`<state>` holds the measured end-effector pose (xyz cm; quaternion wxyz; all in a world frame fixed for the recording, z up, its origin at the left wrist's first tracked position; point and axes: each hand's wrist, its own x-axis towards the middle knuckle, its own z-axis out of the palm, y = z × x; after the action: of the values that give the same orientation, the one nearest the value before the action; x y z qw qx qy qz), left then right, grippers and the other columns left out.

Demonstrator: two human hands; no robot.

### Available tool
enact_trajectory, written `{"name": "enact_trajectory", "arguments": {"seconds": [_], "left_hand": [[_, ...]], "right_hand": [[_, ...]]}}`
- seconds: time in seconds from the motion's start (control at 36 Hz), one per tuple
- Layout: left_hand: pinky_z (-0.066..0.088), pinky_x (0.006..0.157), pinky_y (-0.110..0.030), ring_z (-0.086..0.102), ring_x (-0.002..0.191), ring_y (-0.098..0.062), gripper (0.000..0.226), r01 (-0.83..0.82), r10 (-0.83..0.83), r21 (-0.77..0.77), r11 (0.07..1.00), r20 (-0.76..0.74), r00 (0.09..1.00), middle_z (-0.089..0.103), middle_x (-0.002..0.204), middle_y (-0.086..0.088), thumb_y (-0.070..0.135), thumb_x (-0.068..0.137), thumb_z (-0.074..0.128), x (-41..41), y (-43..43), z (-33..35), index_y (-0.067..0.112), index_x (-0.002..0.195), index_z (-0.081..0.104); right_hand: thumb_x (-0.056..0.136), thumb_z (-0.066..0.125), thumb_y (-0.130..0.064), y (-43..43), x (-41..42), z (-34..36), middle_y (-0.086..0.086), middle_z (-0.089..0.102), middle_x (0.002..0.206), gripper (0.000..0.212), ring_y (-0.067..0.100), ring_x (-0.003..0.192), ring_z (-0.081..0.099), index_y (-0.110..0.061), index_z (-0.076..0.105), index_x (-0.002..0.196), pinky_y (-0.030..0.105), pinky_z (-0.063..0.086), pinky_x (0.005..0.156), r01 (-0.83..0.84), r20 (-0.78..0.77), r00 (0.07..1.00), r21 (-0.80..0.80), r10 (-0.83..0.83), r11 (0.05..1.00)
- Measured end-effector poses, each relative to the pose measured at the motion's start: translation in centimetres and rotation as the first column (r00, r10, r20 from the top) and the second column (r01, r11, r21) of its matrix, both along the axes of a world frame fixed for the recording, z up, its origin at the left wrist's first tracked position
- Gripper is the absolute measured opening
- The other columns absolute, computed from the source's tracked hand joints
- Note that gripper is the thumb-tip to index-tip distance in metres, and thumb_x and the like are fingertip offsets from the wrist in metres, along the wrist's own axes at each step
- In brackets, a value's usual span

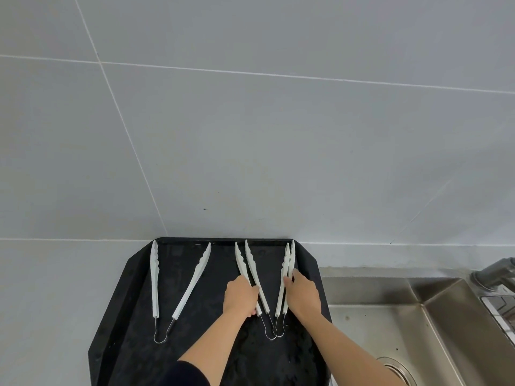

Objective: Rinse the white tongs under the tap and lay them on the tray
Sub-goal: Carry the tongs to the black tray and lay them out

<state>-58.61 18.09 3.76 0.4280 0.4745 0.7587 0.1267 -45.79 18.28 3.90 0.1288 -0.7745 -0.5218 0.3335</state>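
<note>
— Dark sleeve (192,371) at lower centre is mine. My left hand (240,298) grips the middle tongs (252,277); my right hand (302,293) pinches the right-hand tongs (285,277). Both pairs lie on the black tray (122,316).

— Risk?

— Their wire loops seem to overlap; lifting one could drag the other toward the sink (390,316).

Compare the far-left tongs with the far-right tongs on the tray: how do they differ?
The left tongs lie spread wide in a V, untouched; the right tongs have their arms nearly together, with the right hand on them. The left tongs lie by the tray's left edge, the right tongs by the edge nearest the sink. Both are white with wire loops.
</note>
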Motion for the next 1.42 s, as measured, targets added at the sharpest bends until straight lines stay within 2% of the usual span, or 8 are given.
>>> {"name": "enact_trajectory", "arguments": {"seconds": [0.19, 0.47, 0.61, 0.83, 1.0, 1.17, 1.33, 1.42], "left_hand": [[0.053, 0.048, -0.020, 0.057, 0.044, -0.013, 0.017, -0.004, 0.003, 0.023, 1.000, 0.045, 0.999, 0.065, 0.076, -0.014, 0.018, 0.094, 0.045, -0.1, 0.0, 0.1, 0.004, 0.099, 0.052], [0.049, 0.042, -0.013, 0.056, 0.044, -0.010, 0.015, 0.006, -0.012, 0.109, 0.994, 0.055, 0.998, 0.065, 0.080, -0.013, 0.018, 0.096, 0.044, -0.6, -0.4, 2.0, 0.005, 0.098, 0.051], [0.055, 0.056, -0.020, 0.059, 0.048, -0.013, 0.012, 0.031, -0.047, 0.146, 0.989, 0.103, 0.994, 0.063, 0.069, -0.007, 0.017, 0.095, 0.044, -0.9, -0.8, 3.8, 0.007, 0.093, 0.052], [0.052, 0.049, -0.014, 0.060, 0.051, -0.012, 0.010, 0.069, -0.082, 0.076, 0.995, 0.173, 0.982, 0.060, 0.064, -0.004, 0.011, 0.093, 0.048, -4.3, -3.5, 8.0, 0.013, 0.083, 0.045], [0.052, 0.049, -0.020, 0.055, 0.042, -0.012, 0.033, 0.087, -0.082, -0.006, 0.996, 0.259, 0.962, 0.059, 0.058, -0.010, 0.004, 0.088, 0.050, -7.1, -6.1, 11.0, 0.016, 0.060, 0.039], [0.043, 0.040, -0.018, 0.046, 0.034, -0.010, 0.012, -0.059, 0.088, -0.112, 0.992, 0.273, 0.958, 0.055, 0.059, -0.011, 0.013, 0.091, 0.049, -9.5, -6.8, 12.3, 0.002, 0.090, 0.054], [0.045, 0.047, -0.021, 0.050, 0.046, -0.015, 0.039, -0.245, 0.240, -0.052, 0.968, 0.465, 0.852, 0.058, 0.064, -0.011, 0.038, 0.094, 0.045, -11.2, -7.6, 11.7, 0.004, 0.079, 0.057], [0.042, 0.047, -0.021, 0.046, 0.044, -0.013, 0.030, -0.220, 0.209, -0.021, 0.975, 0.414, 0.886, 0.055, 0.062, -0.008, 0.036, 0.089, 0.055, -11.0, -7.5, 10.8, 0.007, 0.081, 0.058]], "right_hand": [[0.096, 0.029, -0.042, -0.2, -0.4, 0.1, 0.013, 0.061, 0.117, 0.059, 0.031, 0.101, 0.062, -0.014, 0.014, 0.146, 0.038, 0.050, 0.086, -0.081, 0.067, 0.993, -0.162, 0.093, 0.983], [0.093, 0.037, -0.046, -0.7, 0.0, 2.4, 0.009, 0.062, 0.114, 0.070, 0.027, 0.100, 0.062, -0.019, 0.004, 0.149, 0.038, 0.051, 0.086, -0.042, -0.008, 0.999, -0.069, 0.042, 0.997], [0.092, 0.043, -0.023, -1.4, 0.3, 3.6, 0.002, 0.053, 0.074, 0.064, 0.015, 0.060, 0.050, -0.024, 0.012, 0.148, 0.035, 0.048, 0.065, -0.116, -0.227, 0.964, 0.109, 0.139, 0.987], [0.088, 0.047, -0.007, -3.5, 0.8, 6.2, -0.006, 0.022, 0.150, 0.074, 0.013, 0.102, 0.053, -0.032, 0.012, 0.147, 0.026, 0.051, 0.077, -0.367, 0.000, 0.924, 0.279, 0.382, 0.888], [0.093, 0.050, -0.019, -4.8, -1.3, 7.2, -0.004, 0.002, 0.158, 0.055, 0.011, 0.081, 0.052, -0.022, 0.028, 0.144, 0.022, 0.046, 0.081, -0.545, 0.238, 0.834, 0.217, 0.498, 0.810], [0.096, 0.044, -0.031, -6.1, -2.9, 7.1, 0.000, 0.045, 0.140, 0.044, 0.018, 0.116, 0.052, -0.014, 0.039, 0.136, 0.027, 0.042, 0.095, -0.747, 0.347, 0.656, 0.175, 0.670, 0.641], [0.098, 0.038, -0.035, -7.0, -3.1, 6.6, -0.001, 0.050, 0.076, 0.028, 0.011, 0.066, 0.044, -0.018, 0.043, 0.076, 0.029, 0.043, 0.071, -0.870, 0.459, 0.472, 0.108, 0.753, 0.481], [0.098, 0.036, -0.027, -7.6, -3.6, 6.5, 0.005, 0.050, 0.076, 0.025, 0.019, 0.071, 0.051, -0.010, 0.046, 0.083, 0.036, 0.048, 0.074, -0.875, 0.408, 0.454, 0.036, 0.792, 0.483]]}}
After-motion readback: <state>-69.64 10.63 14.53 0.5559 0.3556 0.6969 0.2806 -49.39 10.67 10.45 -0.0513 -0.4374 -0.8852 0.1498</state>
